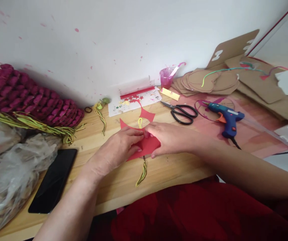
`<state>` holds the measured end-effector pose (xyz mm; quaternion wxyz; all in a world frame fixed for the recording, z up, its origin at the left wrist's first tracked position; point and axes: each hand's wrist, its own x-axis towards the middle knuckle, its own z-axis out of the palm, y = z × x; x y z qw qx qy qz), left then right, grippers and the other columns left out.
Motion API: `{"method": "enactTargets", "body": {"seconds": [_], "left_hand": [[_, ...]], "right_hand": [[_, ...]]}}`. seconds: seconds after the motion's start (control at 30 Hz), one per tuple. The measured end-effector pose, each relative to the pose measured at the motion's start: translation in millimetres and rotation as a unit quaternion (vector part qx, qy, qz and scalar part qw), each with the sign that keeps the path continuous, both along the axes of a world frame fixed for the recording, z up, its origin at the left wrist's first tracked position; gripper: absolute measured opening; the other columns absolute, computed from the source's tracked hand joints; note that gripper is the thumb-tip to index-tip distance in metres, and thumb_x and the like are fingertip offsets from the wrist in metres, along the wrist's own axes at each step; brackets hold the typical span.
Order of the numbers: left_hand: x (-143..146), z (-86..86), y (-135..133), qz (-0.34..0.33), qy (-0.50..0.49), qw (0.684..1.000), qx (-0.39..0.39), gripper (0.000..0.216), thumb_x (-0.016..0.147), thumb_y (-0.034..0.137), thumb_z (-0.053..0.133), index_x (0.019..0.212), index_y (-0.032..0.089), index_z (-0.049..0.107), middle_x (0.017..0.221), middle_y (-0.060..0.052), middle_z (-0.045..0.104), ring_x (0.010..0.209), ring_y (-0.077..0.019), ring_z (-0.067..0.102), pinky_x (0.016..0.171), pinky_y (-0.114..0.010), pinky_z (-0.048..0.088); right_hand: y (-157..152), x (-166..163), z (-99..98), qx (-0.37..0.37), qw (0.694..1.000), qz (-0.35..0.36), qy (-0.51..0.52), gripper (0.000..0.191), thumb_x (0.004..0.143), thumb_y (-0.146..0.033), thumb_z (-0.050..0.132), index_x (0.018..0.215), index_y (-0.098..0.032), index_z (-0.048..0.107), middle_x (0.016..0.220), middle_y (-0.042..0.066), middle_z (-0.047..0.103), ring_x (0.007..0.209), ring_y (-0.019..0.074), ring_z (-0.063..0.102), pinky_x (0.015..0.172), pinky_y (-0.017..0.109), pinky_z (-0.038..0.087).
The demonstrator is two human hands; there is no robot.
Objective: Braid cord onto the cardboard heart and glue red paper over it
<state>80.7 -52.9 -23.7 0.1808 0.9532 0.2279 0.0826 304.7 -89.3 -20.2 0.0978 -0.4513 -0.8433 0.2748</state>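
A piece of red paper (147,144) with a curved cut edge lies on the wooden table, in front of me. My left hand (123,144) presses its left part, fingers bent over the sheet. From the other side my right hand (167,138) grips the paper between thumb and fingers. A yellow cord loop (140,122) sticks out beyond the far edge, and a green-yellow tassel (142,174) hangs out below the near edge. What joins loop and tassel is covered by paper and fingers. Just behind lies a red paper offcut (147,114).
Black-handled scissors (184,112) and a blue glue gun (225,117) lie to the right, before stacked cardboard (259,87). Behind stands a pink-stained cup (167,77). At left are a phone (54,180), plastic bags (10,180) and a magenta scaled piece (30,93).
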Motion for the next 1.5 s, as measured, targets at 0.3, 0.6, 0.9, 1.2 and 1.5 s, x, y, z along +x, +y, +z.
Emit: {"method": "enactTargets", "body": {"seconds": [0.3,0.6,0.9,1.2,1.5], "left_hand": [[4,-1.0,-7,0.026,0.006,0.999,0.028,0.022,0.092,0.018,0.061,0.112,0.018,0.069,0.12,-0.009,0.071,0.11,-0.0254,0.066,0.097,-0.042,0.055],[4,-18.9,-3,0.031,-0.015,0.996,0.082,0.025,0.098,0.036,0.054,0.102,0.022,0.075,0.11,-0.008,0.075,0.1,-0.0243,0.069,0.086,-0.039,0.059],[4,-17.7,-4,0.043,-0.016,0.996,0.078,0.028,0.094,0.041,0.059,0.106,0.02,0.075,0.114,-0.009,0.075,0.105,-0.0249,0.069,0.089,-0.039,0.059],[1,-12.9,-5,0.053,-0.012,0.996,0.066,0.031,0.093,0.026,0.062,0.124,0.021,0.067,0.118,-0.01,0.073,0.107,-0.0236,0.068,0.093,-0.039,0.057],[4,-7.1,-10,0.068,0.007,0.996,0.061,0.042,0.09,0.02,0.066,0.131,0.019,0.057,0.127,-0.013,0.067,0.113,-0.0257,0.066,0.097,-0.04,0.055]], "right_hand": [[3,7,-2.6,0.075,0.996,0.031,-0.031,0.053,0.073,-0.045,0.079,0.109,-0.011,0.061,0.11,0.016,0.066,0.099,0.0306,0.062,0.083,0.04,0.047],[-6,14,21.0,0.021,0.999,0.006,-0.04,0.046,0.084,-0.057,0.067,0.101,-0.015,0.064,0.099,0.011,0.071,0.087,0.0246,0.064,0.07,0.032,0.043],[-54,79,38.7,0.031,0.944,-0.317,-0.085,0.034,0.091,-0.053,0.058,0.079,-0.022,0.069,0.079,0.005,0.07,0.071,0.0209,0.061,0.064,0.033,0.037],[-44,52,-11.1,0.042,0.963,-0.265,-0.024,0.038,0.082,-0.053,0.067,0.101,-0.02,0.067,0.094,0.007,0.07,0.08,0.0222,0.062,0.069,0.033,0.043],[-48,36,-6.1,0.005,0.966,-0.249,0.065,0.043,0.078,-0.045,0.075,0.11,-0.018,0.061,0.112,0.012,0.068,0.102,0.0292,0.064,0.086,0.041,0.05]]}}
